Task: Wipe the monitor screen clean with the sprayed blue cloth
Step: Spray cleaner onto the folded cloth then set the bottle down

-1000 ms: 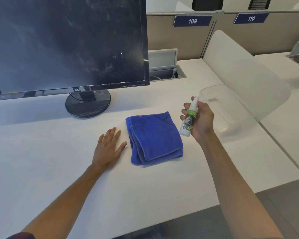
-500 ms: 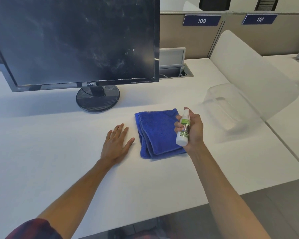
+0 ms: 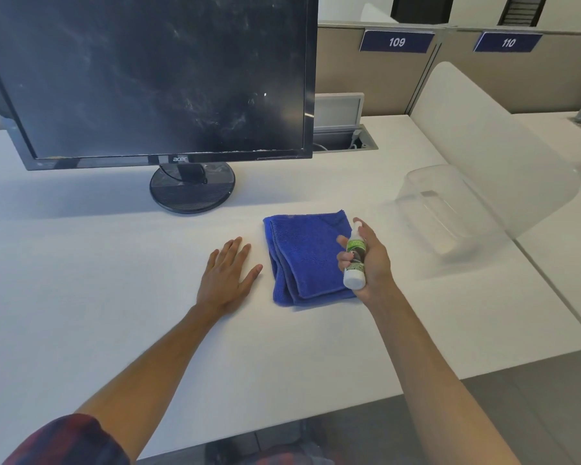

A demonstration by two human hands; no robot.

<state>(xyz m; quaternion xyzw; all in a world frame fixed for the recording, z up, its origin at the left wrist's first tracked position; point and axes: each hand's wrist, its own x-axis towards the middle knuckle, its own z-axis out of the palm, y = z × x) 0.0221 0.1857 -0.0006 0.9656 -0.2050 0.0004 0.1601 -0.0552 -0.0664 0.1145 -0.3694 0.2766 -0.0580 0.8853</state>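
A black monitor (image 3: 168, 78) with a smeared, dusty screen stands on a round base (image 3: 192, 191) at the back left of the white desk (image 3: 81, 280). In front of it lies a folded blue cloth (image 3: 304, 256). My right hand (image 3: 371, 263) grips a small white spray bottle (image 3: 354, 260) with a green label, held over the cloth's right edge with the nozzle up. My left hand (image 3: 227, 275) rests flat on the desk just left of the cloth, fingers straight, not touching it.
A clear plastic container (image 3: 446, 219) sits to the right of the cloth against a frosted divider panel (image 3: 483, 139). Behind the monitor is an open cable box (image 3: 344, 135) in the desk. Partition walls carry the signs 109 and 110.
My right hand has brought the spray bottle left, from beside the cloth to over its right edge. The view has shifted a little; my left hand stays flat on the desk.
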